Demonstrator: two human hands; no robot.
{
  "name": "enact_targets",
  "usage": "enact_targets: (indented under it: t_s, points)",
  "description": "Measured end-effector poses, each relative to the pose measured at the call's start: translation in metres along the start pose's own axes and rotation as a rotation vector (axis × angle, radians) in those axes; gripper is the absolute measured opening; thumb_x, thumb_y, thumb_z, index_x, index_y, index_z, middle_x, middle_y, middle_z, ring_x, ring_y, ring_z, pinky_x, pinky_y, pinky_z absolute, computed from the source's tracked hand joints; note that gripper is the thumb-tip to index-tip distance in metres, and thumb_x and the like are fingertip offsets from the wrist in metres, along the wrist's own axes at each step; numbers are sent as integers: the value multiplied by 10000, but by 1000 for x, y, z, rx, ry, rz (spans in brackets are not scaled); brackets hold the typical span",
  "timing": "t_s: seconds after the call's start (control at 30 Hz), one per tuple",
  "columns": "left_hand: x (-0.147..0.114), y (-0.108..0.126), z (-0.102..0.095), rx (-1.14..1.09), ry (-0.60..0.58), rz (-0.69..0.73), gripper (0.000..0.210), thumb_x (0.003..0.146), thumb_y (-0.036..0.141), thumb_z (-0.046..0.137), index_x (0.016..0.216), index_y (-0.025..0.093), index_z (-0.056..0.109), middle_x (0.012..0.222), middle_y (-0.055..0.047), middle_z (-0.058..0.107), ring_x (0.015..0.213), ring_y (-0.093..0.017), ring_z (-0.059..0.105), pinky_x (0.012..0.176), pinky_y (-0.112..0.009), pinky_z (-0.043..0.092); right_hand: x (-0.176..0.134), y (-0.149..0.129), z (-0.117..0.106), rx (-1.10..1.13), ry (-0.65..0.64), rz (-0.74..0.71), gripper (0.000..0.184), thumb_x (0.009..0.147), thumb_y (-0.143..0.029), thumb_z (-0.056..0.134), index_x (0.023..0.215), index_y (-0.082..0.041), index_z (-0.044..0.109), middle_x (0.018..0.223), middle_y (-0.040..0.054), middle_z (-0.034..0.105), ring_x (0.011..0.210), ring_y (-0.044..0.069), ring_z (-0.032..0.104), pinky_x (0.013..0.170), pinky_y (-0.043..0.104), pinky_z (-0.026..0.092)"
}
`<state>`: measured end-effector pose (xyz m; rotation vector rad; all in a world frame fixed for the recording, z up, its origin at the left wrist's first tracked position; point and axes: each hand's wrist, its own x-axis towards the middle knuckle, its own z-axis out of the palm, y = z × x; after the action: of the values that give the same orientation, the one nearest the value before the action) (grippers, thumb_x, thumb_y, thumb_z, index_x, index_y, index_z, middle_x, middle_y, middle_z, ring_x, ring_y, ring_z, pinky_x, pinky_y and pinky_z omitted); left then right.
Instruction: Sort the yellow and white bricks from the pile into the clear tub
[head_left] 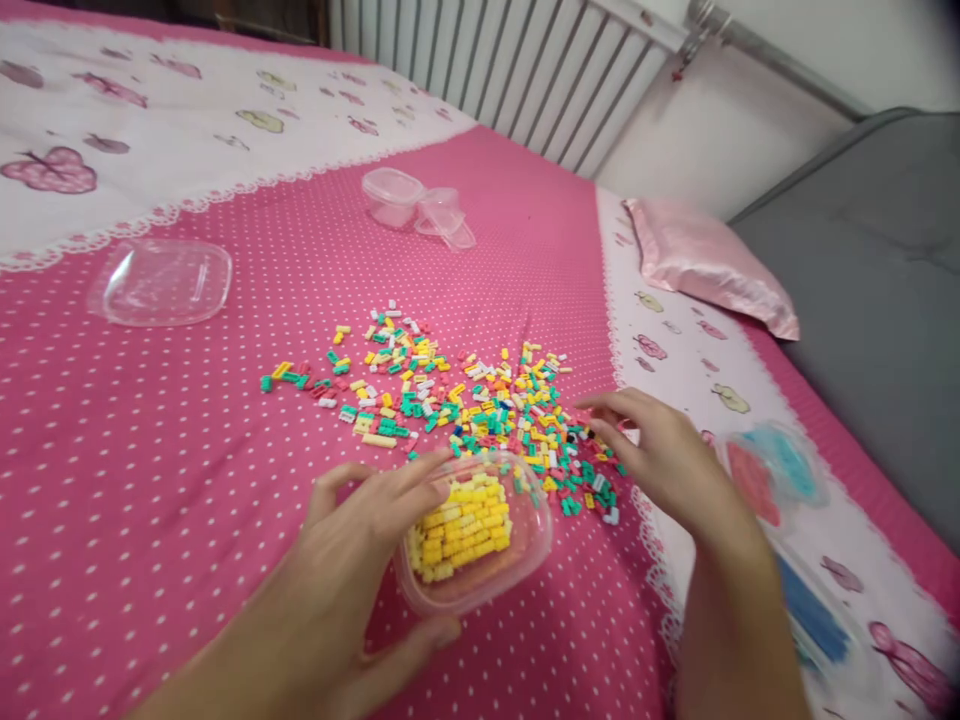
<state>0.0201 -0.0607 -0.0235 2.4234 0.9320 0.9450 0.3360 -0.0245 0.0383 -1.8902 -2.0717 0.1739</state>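
Observation:
My left hand (375, 540) curves around the left side of a clear plastic container (529, 560). Its fingertips lie over the rim and its thumb is at the front edge. Inside the container, yellow toy building bricks (465, 530) are joined in neat rows. My right hand (649, 450) reaches down to the right edge of a pile of loose small building bricks (487, 410) in green, yellow, red, white and pale yellow. The index finger and thumb of that hand are slightly apart at the bricks, with no brick visibly held between them.
A clear lid (165, 285) lies on the pink dotted bedspread (300, 250) at the left. Small clear tubs (394, 195) stand farther back. At the right are containers with red and blue contents (780, 465), a blue-filled container (814, 610) and a pink pillow (709, 265).

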Motion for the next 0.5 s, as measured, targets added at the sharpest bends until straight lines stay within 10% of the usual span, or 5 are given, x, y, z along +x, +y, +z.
enact_targets:
  t_s: [0.5]
  points:
    - [5,-9,-6,34,26,90,675,855,196,557,1486,179,317,1505,-182,506,1321,-343,528,1012,-543,373,14,-29,41,-24,-52,33,81,836,-98,702,858,-173,723,872,72,746,852,216,670,821,353,454]
